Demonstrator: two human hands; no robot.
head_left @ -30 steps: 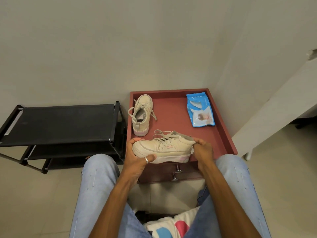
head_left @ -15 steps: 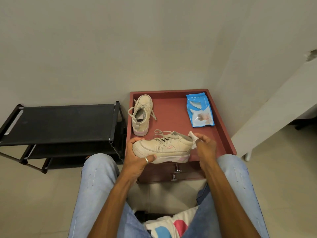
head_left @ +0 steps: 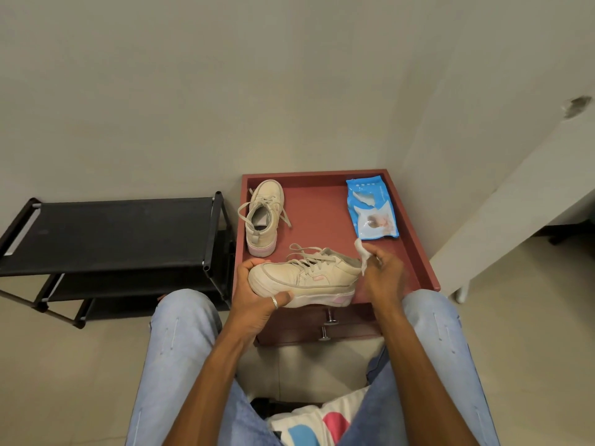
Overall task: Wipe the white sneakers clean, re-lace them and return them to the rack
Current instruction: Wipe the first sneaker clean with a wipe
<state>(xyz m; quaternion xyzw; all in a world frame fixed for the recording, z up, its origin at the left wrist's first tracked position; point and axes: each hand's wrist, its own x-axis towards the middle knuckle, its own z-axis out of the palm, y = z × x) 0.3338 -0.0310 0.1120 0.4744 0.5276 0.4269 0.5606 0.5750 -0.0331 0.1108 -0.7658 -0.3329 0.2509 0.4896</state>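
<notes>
Progress check, going left to right: the black shoe rack [head_left: 122,233] is off to the left and neither sneaker has been put on it, so the return step is not done yet. Next to it sits the red cabinet top [head_left: 415,252], where the second sneaker [head_left: 264,217] is parked upright near the back-left corner, toe toward the wall. Its laces are threaded but left loose and untied. Whether that one has been wiped can't be told, since it looks about as off-white as its twin. In front of it, the held sneaker [head_left: 306,278] is gripped at the toe by the left hand [head_left: 257,297], fingers curled over the toe cap and thumb pressed along the sole. It is held side-on just above the cabinet's near edge, toe pointing left. Greyish scuffing can be seen along its sole edge, so wiping is judged to be mid-way at best. At the heel end, a white wet wipe [head_left: 362,255] is pinched in the right hand [head_left: 383,272], right beside the heel collar. Actual contact with the shoe can't be made out. Further back on the right, the blue wipes pack [head_left: 372,209] is lying flat. Re-lacing and racking are both left to do.
</notes>
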